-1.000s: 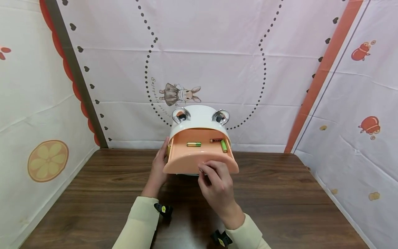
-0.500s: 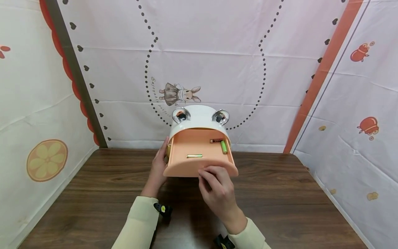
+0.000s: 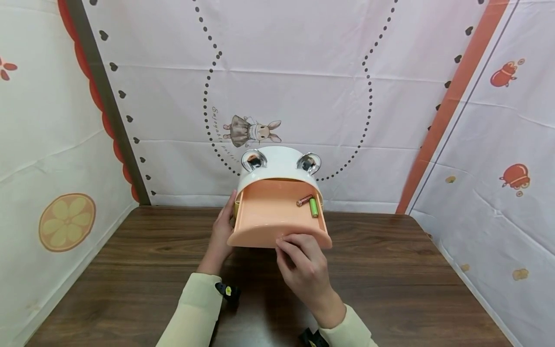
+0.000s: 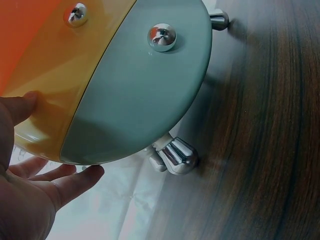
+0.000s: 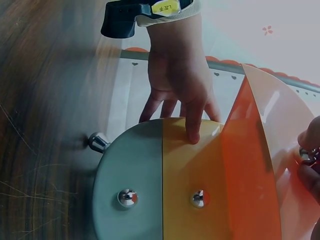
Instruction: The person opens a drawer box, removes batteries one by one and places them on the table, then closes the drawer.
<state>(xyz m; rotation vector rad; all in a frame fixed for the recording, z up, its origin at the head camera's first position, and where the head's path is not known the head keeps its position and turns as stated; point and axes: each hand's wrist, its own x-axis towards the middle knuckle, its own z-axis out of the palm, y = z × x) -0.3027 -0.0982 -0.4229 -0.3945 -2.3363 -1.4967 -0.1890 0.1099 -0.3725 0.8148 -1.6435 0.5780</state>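
A small white frog-shaped drawer cabinet [image 3: 279, 161] stands at the table's back edge, its orange top drawer [image 3: 256, 235] pulled out. Inside, at the right, a brown battery [image 3: 304, 200] and a green battery [image 3: 314, 207] lie near each other. My right hand [image 3: 305, 270] pinches the drawer's silver knob [image 5: 304, 154], mostly covered by the fingers in the right wrist view. My left hand [image 3: 220, 236] grips the cabinet's left side; in the left wrist view its thumb presses the yellow drawer front [image 4: 75, 65] while the other fingers reach round the side.
Below the yellow drawer is a closed grey-green drawer [image 4: 130, 95] with a silver knob [image 4: 162, 37]. Silver feet [image 4: 177, 156] lift the cabinet off the dark wooden table [image 3: 412, 270]. A printed cloth backdrop [image 3: 286, 96] rises right behind it.
The orange drawer has come out slightly towards me with my right hand. A green-and-gold battery slid forward and is now out of sight, apparently behind the drawer front. The brown battery has turned.
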